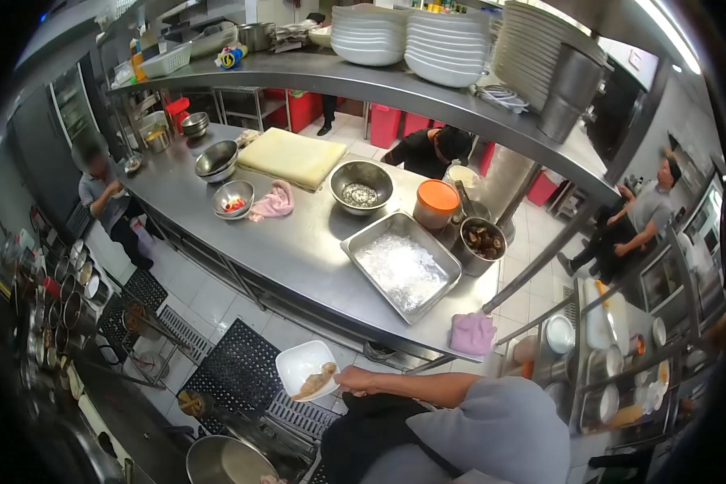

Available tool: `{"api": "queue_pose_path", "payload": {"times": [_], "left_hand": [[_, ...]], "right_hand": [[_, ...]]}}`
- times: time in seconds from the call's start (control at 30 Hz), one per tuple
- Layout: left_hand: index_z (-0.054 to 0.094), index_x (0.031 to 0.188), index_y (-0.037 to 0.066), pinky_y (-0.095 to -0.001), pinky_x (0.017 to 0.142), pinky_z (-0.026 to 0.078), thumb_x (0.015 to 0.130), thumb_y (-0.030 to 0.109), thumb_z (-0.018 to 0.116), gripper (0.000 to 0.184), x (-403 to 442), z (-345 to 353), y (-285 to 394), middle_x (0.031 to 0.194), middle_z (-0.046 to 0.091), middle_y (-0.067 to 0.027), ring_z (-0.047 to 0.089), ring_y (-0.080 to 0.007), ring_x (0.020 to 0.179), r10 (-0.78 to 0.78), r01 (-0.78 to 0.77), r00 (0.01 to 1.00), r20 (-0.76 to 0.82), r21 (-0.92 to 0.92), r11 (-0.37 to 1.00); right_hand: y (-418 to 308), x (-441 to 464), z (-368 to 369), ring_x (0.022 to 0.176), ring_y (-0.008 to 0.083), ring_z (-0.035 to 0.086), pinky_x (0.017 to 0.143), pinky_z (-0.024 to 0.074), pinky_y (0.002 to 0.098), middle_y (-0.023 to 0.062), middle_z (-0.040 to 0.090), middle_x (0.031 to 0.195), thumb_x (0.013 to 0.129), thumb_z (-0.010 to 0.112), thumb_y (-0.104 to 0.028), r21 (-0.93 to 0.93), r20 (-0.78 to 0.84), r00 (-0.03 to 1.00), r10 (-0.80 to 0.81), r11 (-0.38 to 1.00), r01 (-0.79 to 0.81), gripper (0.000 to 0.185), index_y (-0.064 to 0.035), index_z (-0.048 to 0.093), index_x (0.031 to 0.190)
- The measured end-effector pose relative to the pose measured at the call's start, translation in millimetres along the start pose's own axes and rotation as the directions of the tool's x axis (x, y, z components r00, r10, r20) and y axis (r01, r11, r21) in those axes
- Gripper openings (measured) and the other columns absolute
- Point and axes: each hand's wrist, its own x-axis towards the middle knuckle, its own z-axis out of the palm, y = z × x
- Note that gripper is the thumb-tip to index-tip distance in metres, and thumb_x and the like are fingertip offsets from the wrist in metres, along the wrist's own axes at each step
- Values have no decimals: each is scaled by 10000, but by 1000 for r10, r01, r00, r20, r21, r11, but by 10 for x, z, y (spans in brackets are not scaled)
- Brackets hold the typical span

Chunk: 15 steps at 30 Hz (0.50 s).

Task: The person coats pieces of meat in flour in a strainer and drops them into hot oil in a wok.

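My right hand [355, 380] grips the rim of a white squarish bowl [294, 365], with the fingers closed on its right edge. Pale brown pieces of food [316, 382], whose kind I cannot make out, lie along the bowl's lower right side. The bowl is held over the floor, in front of the steel counter. At the bottom edge, beside a large metal pot [222, 460], a sliver of what looks like my left hand [273, 480] shows; its fingers are out of sight.
The steel counter [298, 234] carries a yellow cutting board [290, 157], metal bowls, an orange-lidded tub [437, 202], a white-dusted tray [403, 262] and a pink cloth [473, 333]. Plate stacks [448, 48] fill the shelf above. Black mats [238, 371] cover some floor. Other people stand around.
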Motion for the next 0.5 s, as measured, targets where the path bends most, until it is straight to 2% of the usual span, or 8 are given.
{"api": "queue_pose_path", "payload": {"times": [0.1, 0.13, 0.27, 0.3, 0.37, 0.4, 0.43, 0.5], "left_hand": [[558, 961, 193, -283, 549, 420, 955, 431, 532, 239, -33, 133, 34, 742, 515, 4, 488, -124, 655, -12, 4, 992, 129, 58, 998], [544, 933, 180, -257, 499, 392, 969, 367, 535, 191, 14, 84, -81, 714, 504, 9, 468, -115, 593, 33, -33, 999, -39, 14, 999], [563, 1075, 157, -303, 624, 481, 978, 305, 527, 181, -88, -349, -87, 877, 568, -48, 555, -161, 782, -58, 139, 877, 478, -136, 981], [553, 1127, 142, -311, 661, 490, 971, 296, 539, 220, -165, -468, -195, 938, 572, -65, 561, -167, 830, 130, -183, 914, 383, 104, 978], [533, 1231, 113, -328, 734, 508, 958, 278, 563, 320, -514, -472, -322, 1061, 578, -99, 573, -180, 927, 514, -594, 792, 329, 608, 527], [511, 1291, 77, -327, 779, 513, 929, 217, 598, 398, -420, -935, -324, 1183, 549, -121, 576, -176, 996, 169, -228, 931, 323, 153, 962], [528, 1252, 68, -337, 778, 515, 914, 193, 599, 367, -587, -519, -122, 1110, 581, -101, 584, -174, 980, -21, 20, 1000, 23, 39, 999], [562, 1016, 123, -266, 455, 428, 895, 231, 560, 162, -587, -355, -177, 756, 522, 0, 541, -124, 620, 134, -122, 986, -97, 119, 985]], "right_hand": [[144, -169, 1, 385, 80, 298, 326, 208, 266, -9, 396, 525, 898, 496, -326, 19, -51, 998, -29, 999, 30, 386, -79, 478, 601], [116, -226, -1, 381, 82, 305, 323, 213, 269, -3, 405, 534, 897, 499, -307, 26, -77, 997, -23, 999, 25, 371, -73, 479, 609], [104, -497, 148, 372, 84, 309, 316, 223, 273, 15, 425, 567, 891, 515, -238, 77, -154, 988, 13, 997, -1, 304, -56, 491, 648], [66, -634, 180, 373, 87, 301, 319, 218, 272, 12, 419, 570, 894, 525, -242, 117, -158, 987, -12, 993, 31, 295, -50, 510, 671], [71, -754, 184, 372, 93, 302, 323, 212, 270, 8, 419, 571, 896, 539, -249, 186, -166, 985, -34, 980, 65, 275, -42, 531, 715], [65, -838, 214, 371, 95, 303, 323, 210, 271, 9, 423, 574, 894, 548, -245, 214, -181, 983, -37, 974, 76, 257, -42, 536, 738], [34, -955, 259, 369, 97, 304, 323, 207, 273, 11, 426, 576, 892, 556, -241, 248, -195, 980, -32, 965, 81, 239, -42, 542, 760], [145, -1056, 248, 372, 99, 315, 323, 206, 274, 15, 439, 584, 891, 543, -214, 292, -196, 979, -59, 949, 116, 197, -45, 543, 788]]}}
